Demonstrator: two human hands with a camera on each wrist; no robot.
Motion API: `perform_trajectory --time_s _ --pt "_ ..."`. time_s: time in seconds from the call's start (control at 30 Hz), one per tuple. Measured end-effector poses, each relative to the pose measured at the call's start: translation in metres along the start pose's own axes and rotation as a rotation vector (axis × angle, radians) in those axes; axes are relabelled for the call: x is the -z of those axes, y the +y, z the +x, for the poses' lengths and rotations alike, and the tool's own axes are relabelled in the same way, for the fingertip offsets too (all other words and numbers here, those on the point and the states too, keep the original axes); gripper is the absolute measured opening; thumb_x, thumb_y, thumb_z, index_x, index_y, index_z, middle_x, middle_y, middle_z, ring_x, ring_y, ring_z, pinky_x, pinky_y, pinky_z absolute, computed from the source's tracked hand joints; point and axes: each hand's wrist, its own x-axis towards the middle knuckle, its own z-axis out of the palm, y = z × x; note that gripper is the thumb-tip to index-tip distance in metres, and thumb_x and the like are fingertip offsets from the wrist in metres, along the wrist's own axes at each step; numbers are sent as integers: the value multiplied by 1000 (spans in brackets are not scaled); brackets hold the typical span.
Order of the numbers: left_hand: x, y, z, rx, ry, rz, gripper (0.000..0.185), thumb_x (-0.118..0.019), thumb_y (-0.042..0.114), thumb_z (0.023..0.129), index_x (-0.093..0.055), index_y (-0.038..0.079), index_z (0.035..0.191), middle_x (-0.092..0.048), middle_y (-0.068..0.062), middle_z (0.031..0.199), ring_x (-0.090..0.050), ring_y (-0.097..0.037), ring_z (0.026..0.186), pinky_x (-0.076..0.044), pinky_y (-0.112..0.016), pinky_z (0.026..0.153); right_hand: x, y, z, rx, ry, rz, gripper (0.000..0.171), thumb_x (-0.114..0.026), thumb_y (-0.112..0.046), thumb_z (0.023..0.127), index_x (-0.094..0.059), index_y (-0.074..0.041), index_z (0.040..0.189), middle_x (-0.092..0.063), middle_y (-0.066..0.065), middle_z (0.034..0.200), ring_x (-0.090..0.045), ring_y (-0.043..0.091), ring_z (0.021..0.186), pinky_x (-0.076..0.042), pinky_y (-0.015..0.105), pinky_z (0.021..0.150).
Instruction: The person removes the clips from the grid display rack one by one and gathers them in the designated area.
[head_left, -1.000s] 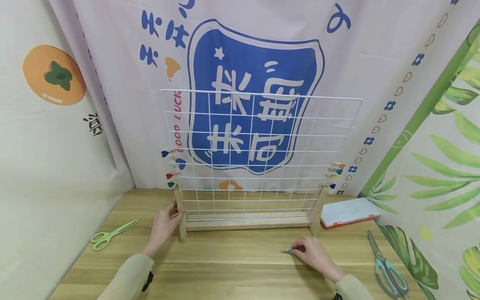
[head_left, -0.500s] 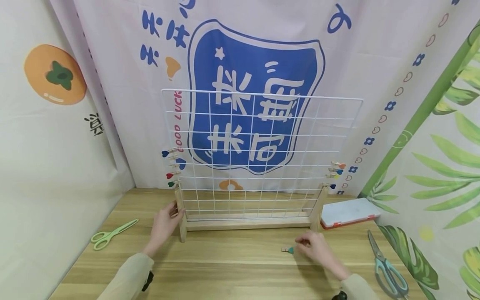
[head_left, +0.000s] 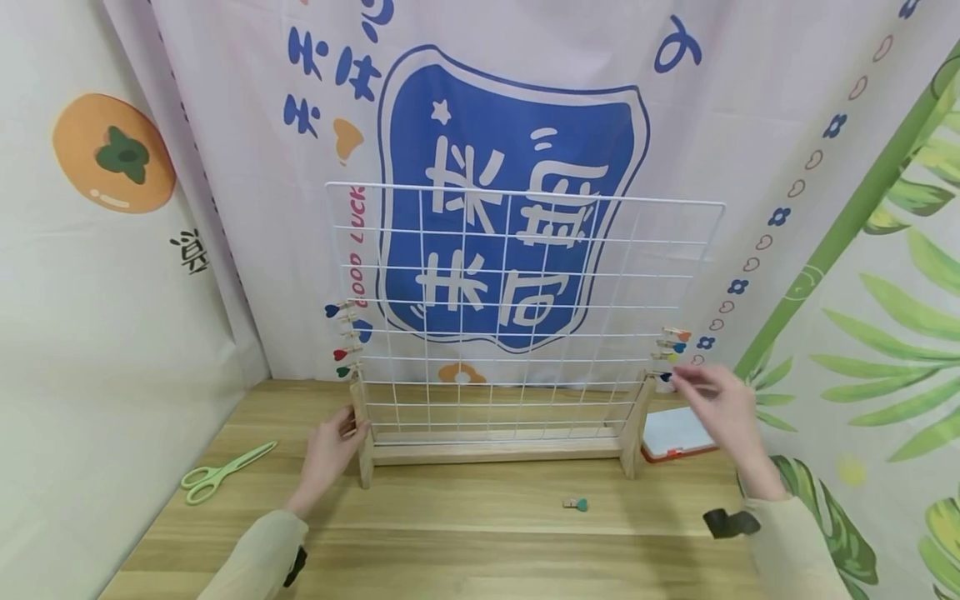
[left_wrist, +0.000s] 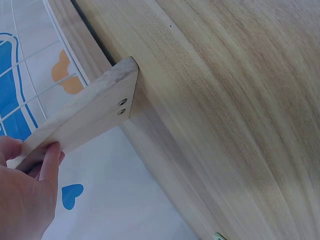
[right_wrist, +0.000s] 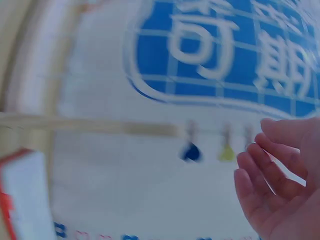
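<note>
The left upright of the wooden stand (head_left: 362, 440) is gripped by the left hand (head_left: 328, 452), whose thumb and fingers (left_wrist: 50, 160) are clamped on the upright's edge (seen closely in the left wrist view). A white wire grid (head_left: 517, 308) is held upright in this stand on the wooden surface (head_left: 465, 542).

The right hand (head_left: 720, 404) is raised beside the grid's right edge, its fingers (right_wrist: 265, 170) apart and loosely extended, with nothing held; the fingertips are just beside the dark blue clip (head_left: 664, 377), the lowest in a column of small heart clips (head_left: 672, 343) pegged to that edge. Whether the clip is touched cannot be told, as the right wrist view is blurred. Another column of heart clips (head_left: 344, 338) is pegged on the grid's left edge.

1 loose clip (head_left: 576, 504) with a teal heart lies on the surface in front of the stand, well apart from both hands. Light green scissors (head_left: 221, 472) lie at the left, and a white box (head_left: 677, 435) with a red rim sits behind the right hand.
</note>
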Motion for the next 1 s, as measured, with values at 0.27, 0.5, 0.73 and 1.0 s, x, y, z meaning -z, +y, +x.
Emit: perform_trajectory --time_s 0.27,0.5,0.73,1.0 --pt "-3 1 1 -6 21 12 35 -60 7 90 -56 -10 120 -62 -31 113 -65 -41 100 -58 -39 80 26 6 28 -211 94 -8 35 -62 -34 89 -65 -11 115 -66 8 111 -50 -19 87 -42 -6 72" --pt "-2 2 0 11 3 0 36 -58 8 91 -54 -10 122 -61 -33 115 -64 -41 103 -58 -39 82 23 8 41 -229 -17 -3 41 -58 -42 90 -62 -12 119 -65 12 116 -48 -19 87 -40 -4 72" --pt "-4 0 0 15 12 -1 36 -60 7 90 -55 -10 121 -62 -31 113 -65 -40 102 -58 -39 81 17 10 45 -219 -2 -16 36 -60 -41 89 -66 -13 111 -61 -22 94 -50 -18 83 -42 -2 69" --pt "-2 0 -1 9 21 -2 35 -59 6 90 -55 -10 121 -62 -31 113 -65 -40 101 -58 -39 81 15 10 47 -220 26 -28 32 -62 -38 89 -68 -12 105 -62 -21 90 -51 -18 77 -44 1 63"
